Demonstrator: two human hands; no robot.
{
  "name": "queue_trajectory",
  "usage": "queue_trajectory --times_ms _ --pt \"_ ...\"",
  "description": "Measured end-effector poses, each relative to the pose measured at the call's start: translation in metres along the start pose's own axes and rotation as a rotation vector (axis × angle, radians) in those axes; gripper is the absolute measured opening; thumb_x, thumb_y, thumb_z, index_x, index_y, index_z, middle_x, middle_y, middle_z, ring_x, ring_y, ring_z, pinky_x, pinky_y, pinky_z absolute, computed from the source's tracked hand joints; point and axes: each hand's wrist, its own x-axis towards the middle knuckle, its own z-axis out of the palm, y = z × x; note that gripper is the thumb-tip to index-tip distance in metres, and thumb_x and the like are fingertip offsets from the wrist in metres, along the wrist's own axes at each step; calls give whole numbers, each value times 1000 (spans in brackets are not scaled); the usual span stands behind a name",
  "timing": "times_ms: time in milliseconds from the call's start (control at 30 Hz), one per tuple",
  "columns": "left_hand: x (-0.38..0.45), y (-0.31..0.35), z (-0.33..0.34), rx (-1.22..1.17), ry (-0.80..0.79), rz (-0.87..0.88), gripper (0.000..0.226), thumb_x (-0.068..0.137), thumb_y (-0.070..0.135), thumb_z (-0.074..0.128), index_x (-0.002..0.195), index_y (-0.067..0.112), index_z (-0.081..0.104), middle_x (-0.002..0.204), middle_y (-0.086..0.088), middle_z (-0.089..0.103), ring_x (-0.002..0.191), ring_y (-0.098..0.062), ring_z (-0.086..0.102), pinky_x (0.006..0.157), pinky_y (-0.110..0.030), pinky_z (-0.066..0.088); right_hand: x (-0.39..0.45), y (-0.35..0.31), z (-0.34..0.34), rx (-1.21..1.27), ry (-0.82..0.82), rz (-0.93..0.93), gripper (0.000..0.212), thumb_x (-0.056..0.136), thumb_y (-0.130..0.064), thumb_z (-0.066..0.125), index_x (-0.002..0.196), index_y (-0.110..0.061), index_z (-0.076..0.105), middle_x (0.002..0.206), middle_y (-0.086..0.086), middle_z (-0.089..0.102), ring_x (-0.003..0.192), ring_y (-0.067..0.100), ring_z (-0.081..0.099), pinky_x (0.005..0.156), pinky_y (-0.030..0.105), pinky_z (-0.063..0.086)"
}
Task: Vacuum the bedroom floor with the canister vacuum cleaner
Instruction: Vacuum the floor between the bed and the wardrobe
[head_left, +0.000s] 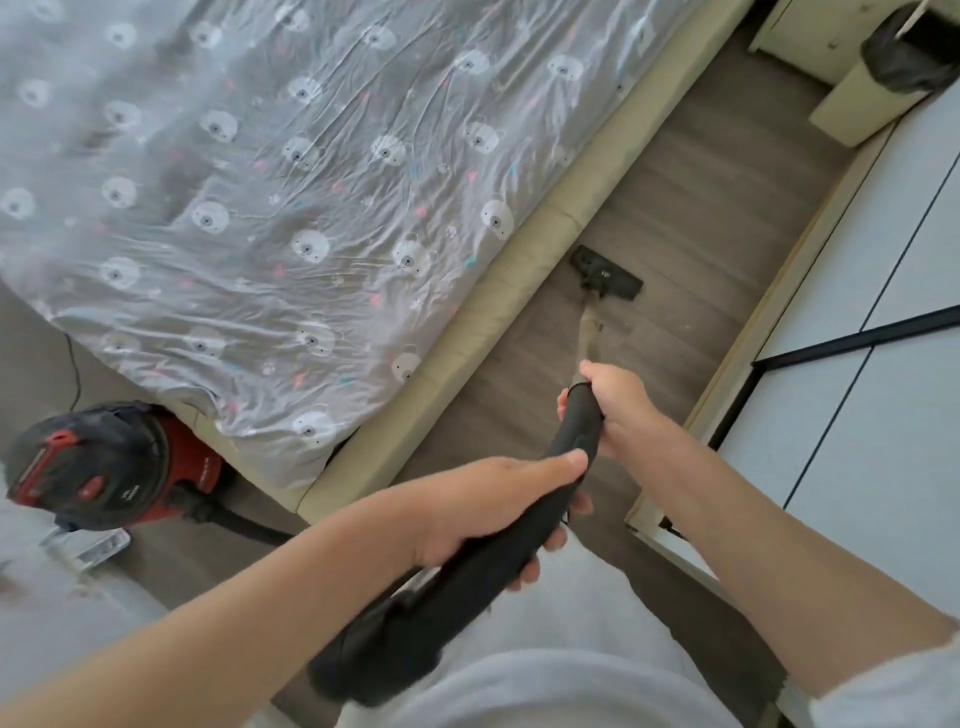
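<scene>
A black curved vacuum handle (576, 431) runs from my lap toward the floor. My left hand (498, 499) grips its lower, thicker part. Higher up, my right hand (613, 405) grips the top of the handle where the pale wand (589, 332) begins. The wand ends in a black floor nozzle (608, 273) lying flat on the grey-brown wood floor (691, 208), close to the bed's beige base (524, 270). The red and black canister (98, 462) sits on the floor at the left, by the bed's corner, with its hose (249, 525) leading toward me.
A bed with a grey bear-print sheet (260, 182) fills the left and middle. White wardrobe doors with black trim (857, 364) line the right. A bin with a black bag (904, 57) stands at the far end of the narrow floor strip. A clear plastic item (98, 548) lies by the canister.
</scene>
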Motion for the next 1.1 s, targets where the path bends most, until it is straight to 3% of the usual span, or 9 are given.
queue_trajectory --times_ms 100,267,467,567,733,833,967,1100 --pt "62 17 3 -1 81 37 56 92 67 54 111 17 68 66 2 64 51 -17 59 52 -25 51 51 -35 -20 -99 39 -84 27 98 -25 49 114 -4 50 80 12 54 53 23 56 49 29 47" --pt "165 46 34 85 244 59 53 94 66 55 103 15 64 72 0 75 54 -17 66 54 -26 55 126 -81 -79 -257 107 -140 25 100 -20 46 122 -9 46 104 19 53 55 25 55 49 31 47" --pt "212 38 85 232 280 68 51 94 60 49 95 11 60 54 -1 65 46 -20 61 52 -26 54 133 -78 -140 -289 135 -114 33 101 -19 44 132 -8 42 111 18 52 57 24 55 50 31 47" --pt "195 16 81 331 307 18 58 93 66 48 91 9 62 57 -3 66 48 -21 63 53 -27 55 110 -47 -141 -226 97 -79 34 101 -20 46 132 -7 41 107 20 54 59 26 56 51 33 48" --pt "126 -51 32 603 194 -91 70 90 78 42 79 12 63 69 -7 76 59 -21 72 71 -29 58 65 49 -102 -67 55 51 29 99 -19 47 124 -4 46 90 16 55 59 26 59 50 34 52" --pt "75 -92 -14 632 76 -246 69 85 77 46 90 11 65 81 -15 79 67 -25 74 75 -29 60 33 113 -56 -1 42 120 17 97 -21 47 110 -10 48 89 13 59 62 25 63 60 37 57" --pt "9 -144 -59 466 173 -240 50 86 52 66 113 11 56 81 -11 77 65 -26 70 63 -33 59 -12 184 0 66 -90 226 13 96 -20 49 104 -10 50 95 13 56 91 30 61 69 41 56" --pt "-14 -161 -60 451 237 -126 41 80 36 66 114 14 55 75 -4 71 58 -21 63 53 -29 52 -28 207 16 111 -143 243 12 93 -19 50 96 -8 47 91 16 56 80 30 61 52 36 54"
